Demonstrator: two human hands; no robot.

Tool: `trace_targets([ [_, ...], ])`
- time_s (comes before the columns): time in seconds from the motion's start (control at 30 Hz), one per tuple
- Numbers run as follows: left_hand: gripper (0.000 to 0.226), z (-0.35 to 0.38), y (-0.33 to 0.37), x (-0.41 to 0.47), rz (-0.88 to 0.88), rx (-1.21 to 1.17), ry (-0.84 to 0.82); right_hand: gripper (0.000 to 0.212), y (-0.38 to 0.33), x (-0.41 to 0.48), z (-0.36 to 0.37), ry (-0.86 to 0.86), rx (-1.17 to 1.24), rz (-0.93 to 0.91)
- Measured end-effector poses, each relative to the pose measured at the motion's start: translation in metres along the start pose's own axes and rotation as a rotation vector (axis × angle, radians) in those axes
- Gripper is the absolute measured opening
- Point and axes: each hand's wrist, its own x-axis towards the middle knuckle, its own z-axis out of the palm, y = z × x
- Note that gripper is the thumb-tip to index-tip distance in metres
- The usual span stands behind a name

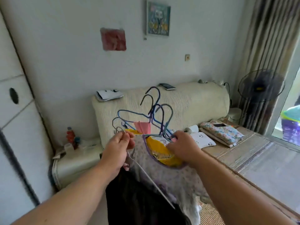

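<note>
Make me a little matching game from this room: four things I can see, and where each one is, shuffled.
1 hangers
2 phone
3 fan
4 red bottle

a on the bedside cabinet
b held by the left hand and right hand
c by the curtain
d on top of the headboard

Pairs: 1-b, 2-d, 3-c, 4-a

Bed (pixel 267 161): a folded floral cloth (pixel 222 133) and a white printed cloth (pixel 203 140) are lying on it near the headboard (pixel 194 101).
</note>
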Motion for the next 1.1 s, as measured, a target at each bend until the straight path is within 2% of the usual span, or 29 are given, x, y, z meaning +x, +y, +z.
trace_targets([
  [0.1, 0.027, -0.021, 0.054, -0.014, 0.140, 0.023, 0.050, 0.023, -0.064, -0.028, -0.024, -0.027, 0.137, -0.068],
  [0.23, 0.024, -0.035, 0.123, -0.030, 0.320, 0.144, 0.119, 0.020, -0.130, -0.059, -0.037, -0.092, 0.327, -0.075],
  [0.37, 0.018, -0.047, 0.174, -0.046, 0.323, 0.136, 0.111, 0.020, -0.168, -0.083, -0.041, -0.142, 0.390, -0.086],
  [0.53, 0.035, -0.060, 0.201, -0.064, 0.268, 0.238, 0.128, 0.017, -0.187, -0.106, -0.040, -0.242, 0.426, -0.109],
  [0.73, 0.032, -0.050, 0.204, -0.082, 0.240, 0.306, 0.205, 0.021, -0.192, -0.126, -0.033, -0.344, 0.421, -0.164],
  [0.9, 0.024, -0.030, 0.202, -0.097, 0.262, 0.468, 0.387, 0.016, -0.180, -0.132, -0.036, -0.400, 0.404, -0.231],
  [1.0, 0.018, -0.024, 0.200, -0.104, 0.289, 0.482, 0.450, 0.033, -0.174, -0.132, -0.042, -0.484, 0.574, -0.111],
  [1.1, 0.012, -0.019, 0.200, -0.111, 0.315, 0.407, 0.419, 0.035, -0.169, -0.128, -0.048, -0.570, 0.578, -0.009],
])
